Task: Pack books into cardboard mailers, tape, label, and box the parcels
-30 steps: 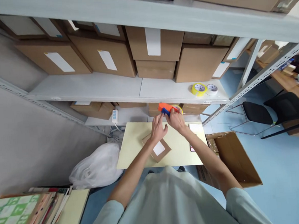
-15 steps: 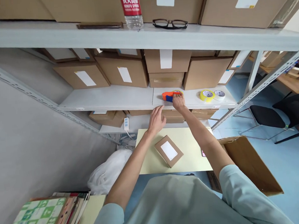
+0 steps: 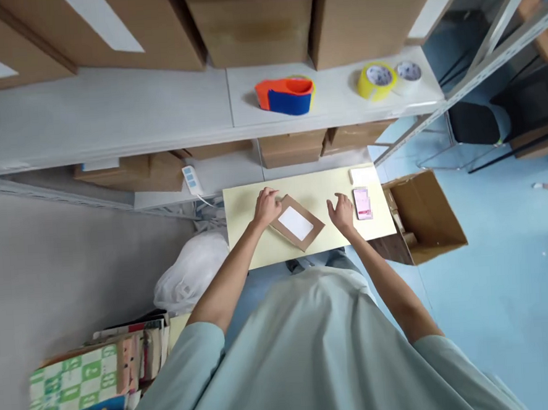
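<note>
A small brown cardboard box [image 3: 281, 230] with a blank white label [image 3: 296, 223] lies at an angle on the pale yellow table [image 3: 236, 201]. My left hand [image 3: 267, 206] is at the box's upper left corner, fingers loosely bent and holding nothing; whether it touches the cardboard I cannot tell. To the right of the box my right hand [image 3: 342, 212] hovers with thumb and fingers apart, between the box and a phone [image 3: 362, 204] with a lit pink screen. On the shelf beyond sits an orange and blue tape dispenser [image 3: 288, 97], out of both hands.
Yellow-rimmed tape [image 3: 372, 86] and a white tape roll [image 3: 408, 76] stand on the shelf [image 3: 156, 107]. An open carton [image 3: 435, 220] is right of the table. A white plastic bag [image 3: 192, 272] and stacked books [image 3: 81, 384] are at left, a black chair [image 3: 475, 121] at right.
My right hand has let go of the tape dispenser on the shelf and come back over the table. My left hand has moved down to the box. The view has tilted downward.
</note>
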Demonstrator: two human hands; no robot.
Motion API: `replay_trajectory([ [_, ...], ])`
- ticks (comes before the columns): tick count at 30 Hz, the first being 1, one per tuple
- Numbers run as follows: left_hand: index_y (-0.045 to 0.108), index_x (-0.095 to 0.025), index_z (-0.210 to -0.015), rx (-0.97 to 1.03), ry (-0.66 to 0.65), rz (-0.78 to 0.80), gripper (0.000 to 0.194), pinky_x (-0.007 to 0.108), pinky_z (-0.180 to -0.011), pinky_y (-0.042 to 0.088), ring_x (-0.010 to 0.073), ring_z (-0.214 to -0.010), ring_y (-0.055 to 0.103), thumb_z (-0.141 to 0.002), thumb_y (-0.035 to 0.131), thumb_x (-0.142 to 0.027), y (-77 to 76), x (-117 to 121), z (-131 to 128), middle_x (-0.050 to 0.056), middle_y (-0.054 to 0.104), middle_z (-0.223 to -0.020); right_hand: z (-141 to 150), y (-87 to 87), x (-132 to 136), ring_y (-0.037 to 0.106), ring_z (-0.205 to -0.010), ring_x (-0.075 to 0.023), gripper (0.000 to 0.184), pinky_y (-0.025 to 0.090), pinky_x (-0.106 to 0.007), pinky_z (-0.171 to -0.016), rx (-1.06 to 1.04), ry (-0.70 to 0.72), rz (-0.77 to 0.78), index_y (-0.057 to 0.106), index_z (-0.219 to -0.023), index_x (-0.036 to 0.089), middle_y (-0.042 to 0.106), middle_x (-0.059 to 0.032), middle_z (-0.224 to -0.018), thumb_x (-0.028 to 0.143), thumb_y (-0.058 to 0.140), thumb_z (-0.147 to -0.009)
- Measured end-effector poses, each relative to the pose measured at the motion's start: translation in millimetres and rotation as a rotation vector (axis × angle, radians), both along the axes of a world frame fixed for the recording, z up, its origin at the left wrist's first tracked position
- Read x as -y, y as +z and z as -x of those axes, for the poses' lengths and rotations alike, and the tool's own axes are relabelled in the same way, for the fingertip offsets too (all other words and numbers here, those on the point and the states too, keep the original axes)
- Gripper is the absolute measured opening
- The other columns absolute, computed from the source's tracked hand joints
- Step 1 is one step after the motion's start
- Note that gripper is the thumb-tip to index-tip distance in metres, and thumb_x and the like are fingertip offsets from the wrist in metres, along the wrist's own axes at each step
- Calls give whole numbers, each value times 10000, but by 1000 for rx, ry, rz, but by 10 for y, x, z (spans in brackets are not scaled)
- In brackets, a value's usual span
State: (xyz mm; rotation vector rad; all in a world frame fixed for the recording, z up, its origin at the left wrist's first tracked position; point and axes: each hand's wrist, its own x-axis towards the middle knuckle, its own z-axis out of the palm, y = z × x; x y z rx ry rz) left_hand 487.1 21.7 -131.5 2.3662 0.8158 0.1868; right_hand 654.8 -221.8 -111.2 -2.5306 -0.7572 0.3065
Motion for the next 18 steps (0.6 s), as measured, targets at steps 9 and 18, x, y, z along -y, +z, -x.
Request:
replay_trajectory([
  [9,554,-48,-1599,-426,120,255,789,518,-1251,412,444,-1525,535,-1082,449,-635,-340,-36,-412,300,624,-1578,657,-506,535,786,-1276,-296,412,560,-439,-1158,-1092,-505,-338,754,-1215,176,798,-204,-1376,480,496,-1111],
  [18,743,-201,-1005,-143,203,211,600,381,-982,518,328,-1100,722,-1061,453,-723,72,226,-19,162,815,-1131,685,-280,705,746,-1348,-316,527,518,-446,-1230,-982,-484,-622,777,-1131,196,824,-163,-1331,692,649,-1006],
])
